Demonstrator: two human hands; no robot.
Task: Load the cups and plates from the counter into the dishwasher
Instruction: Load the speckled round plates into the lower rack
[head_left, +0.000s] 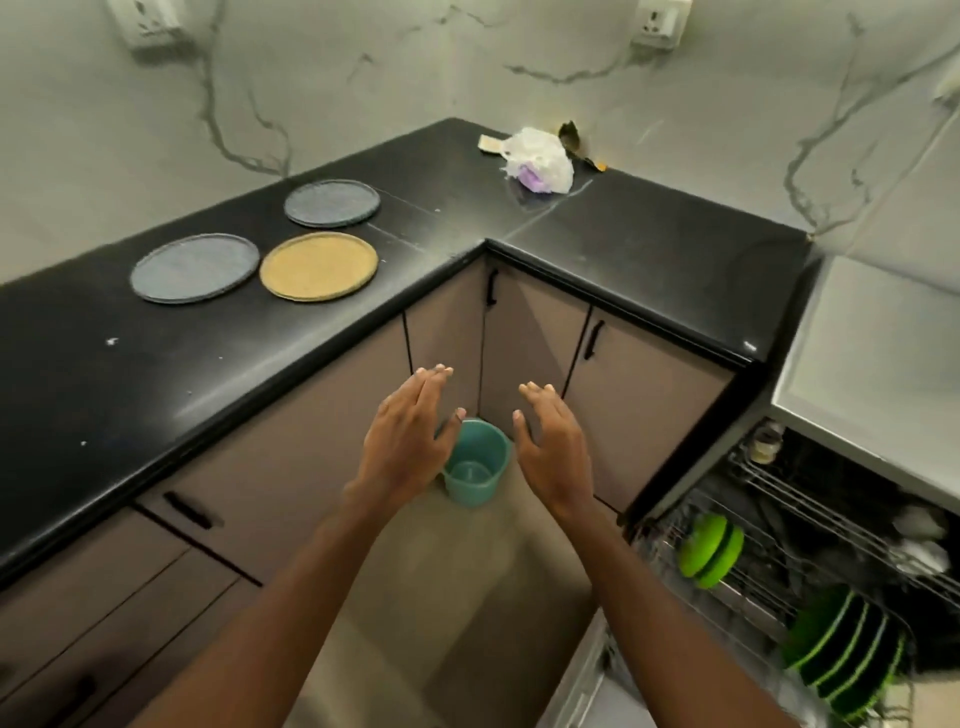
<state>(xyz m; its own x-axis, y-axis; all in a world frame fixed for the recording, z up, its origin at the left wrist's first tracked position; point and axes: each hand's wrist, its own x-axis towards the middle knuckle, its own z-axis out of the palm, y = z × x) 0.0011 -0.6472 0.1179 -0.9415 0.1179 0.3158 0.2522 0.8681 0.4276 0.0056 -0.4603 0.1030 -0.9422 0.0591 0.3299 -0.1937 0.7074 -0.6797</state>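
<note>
A yellow plate (318, 266) and two grey plates (195, 267) lie upper left on the black corner desk (156, 374) under marbled walls (363, 78). The dishwasher (810, 499) stands open lower right. The left hand (402, 447) and right hand (556, 452) hover mid-frame, released, holding nothing.

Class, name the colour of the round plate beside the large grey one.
Mustard yellow: the round flat plate, best in the head view.

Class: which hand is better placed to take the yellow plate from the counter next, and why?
Probably the left. The left hand sits on the side nearer the yellow plate on the counter; the right hand is toward the dishwasher rack. Both hands are open and hold nothing.
</note>
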